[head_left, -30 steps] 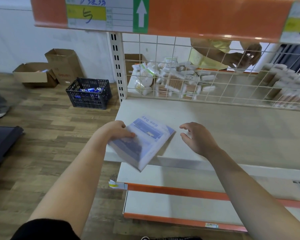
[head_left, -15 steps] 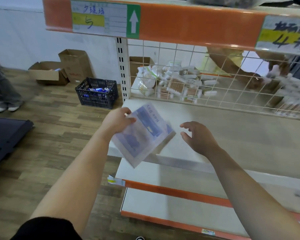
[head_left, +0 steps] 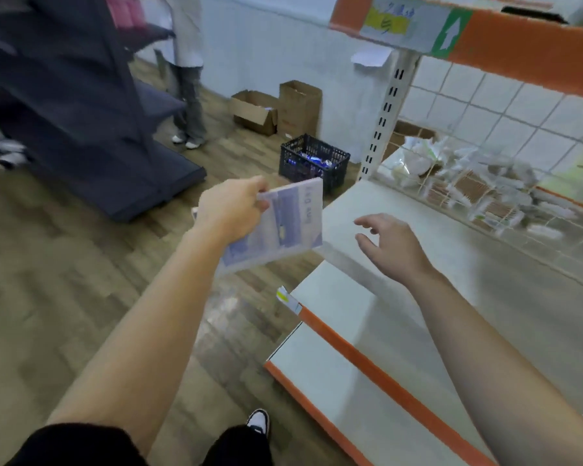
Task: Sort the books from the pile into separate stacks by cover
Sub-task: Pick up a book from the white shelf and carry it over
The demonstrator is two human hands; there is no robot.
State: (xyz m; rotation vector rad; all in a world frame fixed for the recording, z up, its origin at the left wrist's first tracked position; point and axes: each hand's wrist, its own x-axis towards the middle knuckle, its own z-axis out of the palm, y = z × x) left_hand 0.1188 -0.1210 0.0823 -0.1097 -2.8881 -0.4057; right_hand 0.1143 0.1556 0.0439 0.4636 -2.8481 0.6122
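Note:
My left hand [head_left: 231, 210] grips a thin blue-and-white book [head_left: 283, 227] by its upper left corner and holds it in the air over the wooden floor, just left of the white shelf [head_left: 428, 250]. The cover faces me, tilted. My right hand [head_left: 389, 245] hovers over the shelf's front left part with fingers spread and holds nothing. No pile or stack of books is in view.
A black plastic crate [head_left: 312, 161] and cardboard boxes [head_left: 278, 109] stand on the floor by the wall. A dark shelving unit [head_left: 81, 112] stands at left, with a person [head_left: 186, 68] behind it. Packaged goods [head_left: 468, 186] lie behind the wire grid. Lower orange-edged shelves [head_left: 367, 364] jut out below.
My left hand has lifted the book off the shelf and swung it left over the floor. My view has turned left. The right hand stays above the shelf.

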